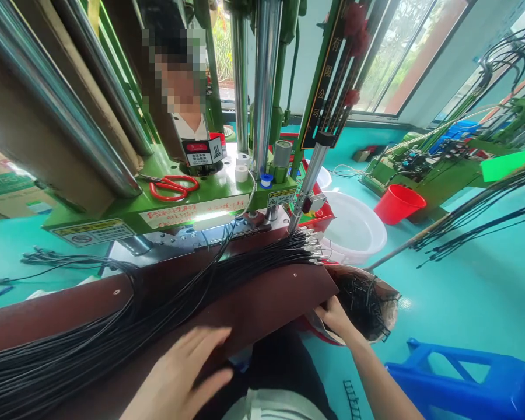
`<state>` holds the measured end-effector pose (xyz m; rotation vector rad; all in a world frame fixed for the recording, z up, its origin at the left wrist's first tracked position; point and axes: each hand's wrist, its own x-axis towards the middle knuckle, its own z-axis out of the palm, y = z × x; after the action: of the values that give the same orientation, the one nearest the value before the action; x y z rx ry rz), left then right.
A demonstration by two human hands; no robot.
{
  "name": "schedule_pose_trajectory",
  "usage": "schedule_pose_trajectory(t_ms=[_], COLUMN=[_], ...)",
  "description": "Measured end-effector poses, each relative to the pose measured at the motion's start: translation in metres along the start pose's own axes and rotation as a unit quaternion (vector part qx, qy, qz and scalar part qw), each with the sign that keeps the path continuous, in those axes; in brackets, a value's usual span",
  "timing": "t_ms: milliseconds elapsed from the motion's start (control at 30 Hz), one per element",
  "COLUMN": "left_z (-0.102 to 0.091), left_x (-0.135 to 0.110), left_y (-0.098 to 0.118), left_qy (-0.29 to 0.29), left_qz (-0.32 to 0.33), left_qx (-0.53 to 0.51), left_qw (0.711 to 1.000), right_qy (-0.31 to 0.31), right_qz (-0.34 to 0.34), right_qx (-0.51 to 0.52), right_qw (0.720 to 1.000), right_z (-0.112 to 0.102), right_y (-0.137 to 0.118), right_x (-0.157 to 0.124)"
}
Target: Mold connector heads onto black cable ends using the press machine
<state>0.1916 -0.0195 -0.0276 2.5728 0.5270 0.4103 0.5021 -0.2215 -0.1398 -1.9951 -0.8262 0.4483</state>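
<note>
My left hand [186,367] is open over the near edge of the brown board [262,300], thumb and fingers apart, holding nothing. At the board's right corner is my right hand [336,318], beside the rim of a lined bin [391,291]. Its fingers are mostly hidden by the board's edge, so whether they grip anything cannot be told. A long bundle of black cables [157,318] lies along the board. Their silvery metal ends [312,246] gather at the right. Dark plastic scraps [361,297] fill the bin.
A green press [227,195] stands behind the board, with red-handled scissors [174,188] on it. Another person [188,125] is behind the press. To the right are a white tub [354,224], a red bucket [400,204] and a blue stool [468,379].
</note>
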Motion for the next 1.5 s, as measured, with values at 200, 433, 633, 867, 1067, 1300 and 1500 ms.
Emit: schedule_pose_trajectory(t_ms=[200, 433, 633, 867, 1067, 1300, 1500], left_z=[0.021, 0.026, 0.018, -0.012, -0.03, -0.026, -0.017], left_x=[0.145, 0.19, 0.184, 0.17, 0.164, 0.151, 0.146], left_y=[0.023, -0.003, -0.008, 0.001, 0.007, 0.016, 0.019], left_qy=[0.038, -0.15, -0.063, -0.062, -0.175, -0.245, -0.245], left_qz=[0.028, 0.069, 0.098, -0.028, -0.076, -0.074, -0.076], left_qx=[0.204, 0.28, 0.178, -0.156, -0.301, -0.354, -0.351], left_qw=[0.978, 0.946, 0.977, 0.985, 0.934, 0.9, 0.901], right_qy=[-0.009, -0.052, -0.075, -0.184, -0.299, -0.19, -0.095], right_qz=[-0.037, -0.075, -0.063, -0.049, -0.145, -0.083, -0.038], right_qx=[-0.073, -0.059, -0.076, -0.252, -0.012, 0.46, 0.579], right_qw=[0.997, 0.994, 0.992, 0.949, 0.943, 0.863, 0.809], right_z=[-0.017, -0.025, -0.034, -0.054, -0.041, 0.019, 0.017], right_y=[-0.019, -0.015, -0.033, -0.092, -0.146, -0.18, -0.204], right_x=[-0.004, -0.016, -0.016, -0.02, -0.018, 0.029, 0.057])
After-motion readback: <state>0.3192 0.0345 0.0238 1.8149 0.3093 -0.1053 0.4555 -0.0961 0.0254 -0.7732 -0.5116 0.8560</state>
